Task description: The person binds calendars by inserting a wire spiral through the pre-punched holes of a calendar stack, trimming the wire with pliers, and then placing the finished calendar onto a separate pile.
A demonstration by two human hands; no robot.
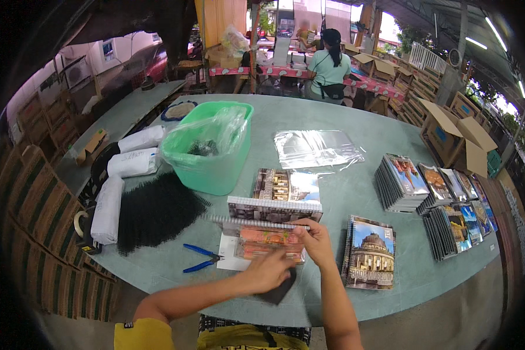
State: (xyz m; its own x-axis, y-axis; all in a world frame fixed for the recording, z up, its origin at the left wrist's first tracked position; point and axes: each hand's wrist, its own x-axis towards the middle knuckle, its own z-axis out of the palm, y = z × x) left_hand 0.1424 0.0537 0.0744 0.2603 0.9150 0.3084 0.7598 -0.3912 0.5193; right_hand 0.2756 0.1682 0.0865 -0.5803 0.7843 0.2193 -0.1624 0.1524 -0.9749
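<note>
In front of me stands a spiral notebook (268,238) with an orange-red picture cover, its coil along the top edge. My right hand (312,239) pinches its upper right corner, at the end of the coil. My left hand (269,272) reaches across the lower front of the notebook; its fingers are blurred by motion. Beneath that hand lies a dark, flat piece (279,287) that I cannot make out. Blue-handled pliers (201,258) rest to the left. Just behind, a stack of notebooks with a building cover (286,186) touches or nearly touches the held one.
Black plastic coils (157,210) lie heaped at left, beside white wrapped rolls (106,210) and a green tub (210,175). Clear plastic sleeves (318,149) lie at the back. Notebook stacks (370,251) stand right, near an open carton (455,137). Another person (331,67) works beyond.
</note>
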